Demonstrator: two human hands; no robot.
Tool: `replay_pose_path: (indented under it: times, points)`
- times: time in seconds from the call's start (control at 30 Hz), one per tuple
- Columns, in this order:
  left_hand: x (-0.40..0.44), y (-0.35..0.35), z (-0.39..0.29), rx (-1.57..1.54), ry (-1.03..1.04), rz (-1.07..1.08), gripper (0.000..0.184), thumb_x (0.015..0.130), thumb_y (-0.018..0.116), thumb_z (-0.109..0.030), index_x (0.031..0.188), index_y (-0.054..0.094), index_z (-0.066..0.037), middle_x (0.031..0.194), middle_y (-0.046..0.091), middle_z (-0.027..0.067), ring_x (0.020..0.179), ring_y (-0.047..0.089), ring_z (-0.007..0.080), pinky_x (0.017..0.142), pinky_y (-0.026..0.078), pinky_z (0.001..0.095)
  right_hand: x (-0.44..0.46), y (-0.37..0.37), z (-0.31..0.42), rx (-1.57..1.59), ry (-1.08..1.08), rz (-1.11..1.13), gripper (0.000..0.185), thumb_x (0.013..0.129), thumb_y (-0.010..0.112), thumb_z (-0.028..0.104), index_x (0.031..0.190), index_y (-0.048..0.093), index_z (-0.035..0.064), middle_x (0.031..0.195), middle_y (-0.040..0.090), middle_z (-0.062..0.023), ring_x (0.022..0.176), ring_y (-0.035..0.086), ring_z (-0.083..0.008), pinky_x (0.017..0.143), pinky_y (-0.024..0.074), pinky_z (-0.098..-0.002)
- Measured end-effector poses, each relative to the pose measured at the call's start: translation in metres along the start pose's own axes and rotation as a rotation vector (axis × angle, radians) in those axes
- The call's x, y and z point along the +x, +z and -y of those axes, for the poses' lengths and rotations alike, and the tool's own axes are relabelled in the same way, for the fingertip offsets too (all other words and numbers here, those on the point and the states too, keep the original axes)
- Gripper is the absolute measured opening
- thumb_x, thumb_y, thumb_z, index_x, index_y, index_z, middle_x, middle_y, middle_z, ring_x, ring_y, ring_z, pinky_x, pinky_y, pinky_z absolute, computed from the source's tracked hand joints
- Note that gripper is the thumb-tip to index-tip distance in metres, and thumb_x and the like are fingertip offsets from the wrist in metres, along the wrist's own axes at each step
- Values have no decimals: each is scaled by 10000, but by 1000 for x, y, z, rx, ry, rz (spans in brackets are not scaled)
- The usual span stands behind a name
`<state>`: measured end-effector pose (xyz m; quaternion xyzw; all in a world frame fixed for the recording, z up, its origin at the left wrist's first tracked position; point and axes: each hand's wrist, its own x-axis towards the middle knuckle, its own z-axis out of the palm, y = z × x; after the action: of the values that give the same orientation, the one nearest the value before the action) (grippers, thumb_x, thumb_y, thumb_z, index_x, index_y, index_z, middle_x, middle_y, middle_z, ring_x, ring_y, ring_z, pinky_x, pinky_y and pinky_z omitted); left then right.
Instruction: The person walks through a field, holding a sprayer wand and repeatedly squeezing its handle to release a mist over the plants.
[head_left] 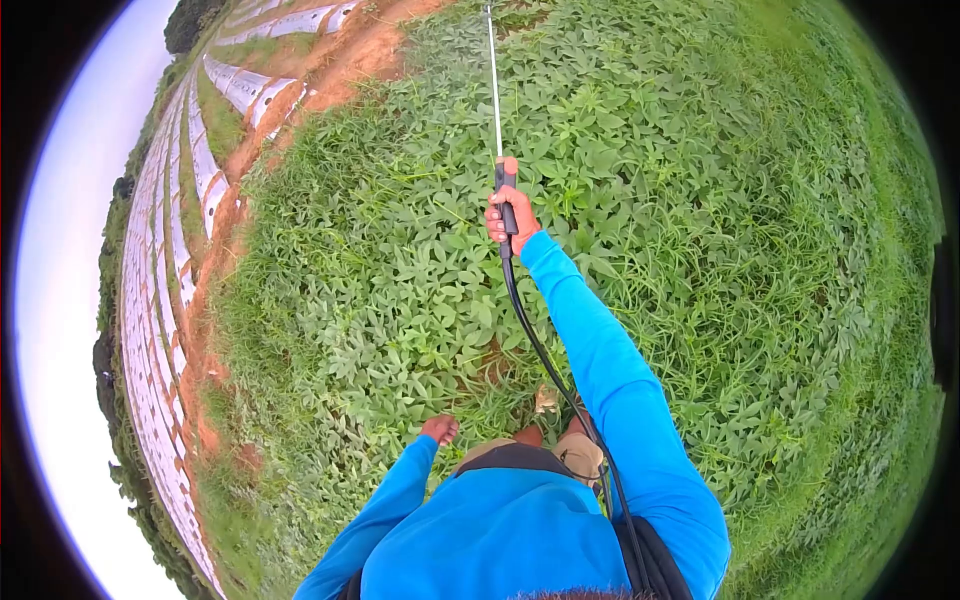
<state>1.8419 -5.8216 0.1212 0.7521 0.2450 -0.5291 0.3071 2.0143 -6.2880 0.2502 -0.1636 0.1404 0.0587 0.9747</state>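
Note:
My right hand [522, 222], stretched out ahead, is wrapped round the black handle of a sprayer wand [507, 184] with an orange-red part at its top. From the handle a thin pale lance [495, 85] points away, its tip near the top edge of the view. A black hose [531, 338] curves from the handle's lower end back along my right arm to my body. Low beside my waist hangs my left hand [440, 430], fingers curled in, with nothing visible in it. Leafy green plants [430, 260] lie beneath both hands.
Dense low plants and grass [740, 300] surround my legs and feet, which are partly hidden. On the left, a strip of reddish bare soil [225, 250] borders long rows of silvery plastic mulch [150, 330]. A dark tree line [110, 290] stands beyond them.

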Motion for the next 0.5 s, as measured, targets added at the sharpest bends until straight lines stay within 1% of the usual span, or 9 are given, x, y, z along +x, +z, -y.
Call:
replay_pose_path:
  times: [0.07,0.13,0.2,0.27,0.33,0.4,0.47,0.5]
  points:
    - [8,8,-3,7,-10,43,302,836,502,-320,808,599,-36,707,580,64,537,527,152,440,397,287,-20,-1,-7,0,-50,-48,193,721,575,233,736,407,138,583,404,6,422,368,-95,352,284,-251]
    - [13,20,-18,43,69,60,291,829,502,-309,806,598,-35,711,577,68,544,524,151,444,397,285,-43,0,-10,-21,-144,-224,204,718,580,234,732,408,124,562,409,1,411,368,-99,351,280,-261]
    - [20,32,-39,71,93,95,289,832,510,-309,805,596,-34,705,574,64,546,519,146,449,400,281,-65,-6,-11,-27,-196,-267,210,716,584,228,727,409,112,542,410,-5,401,372,-106,349,285,-272]
    - [30,42,-60,94,130,163,294,836,514,-320,801,596,-40,702,573,56,545,517,142,457,408,281,-91,-13,-8,-12,-282,-408,204,718,586,222,731,417,109,534,408,-7,395,374,-113,346,295,-278]
    - [40,56,-84,143,157,185,304,843,512,-332,797,594,-42,704,575,53,541,513,139,459,409,281,-119,-24,0,15,-342,-441,198,722,587,219,738,424,108,539,412,-10,397,380,-117,344,303,-282]
    - [41,73,-110,193,185,204,315,850,510,-343,793,592,-45,707,576,51,538,509,136,460,410,281,-147,-37,12,58,-387,-540,194,725,589,222,745,431,112,544,418,-12,398,380,-117,343,302,-280]
    - [28,91,-138,297,290,180,349,869,497,-377,793,587,-48,708,570,44,531,500,131,460,407,274,-175,-50,23,84,-440,-587,191,726,592,219,745,434,115,548,425,-13,398,376,-116,342,300,-275]
    - [28,99,-151,350,293,207,361,880,499,-387,799,584,-46,702,563,36,524,493,127,454,400,264,-191,-56,28,97,-476,-628,194,724,594,221,742,432,115,546,424,-14,397,374,-115,342,299,-272]
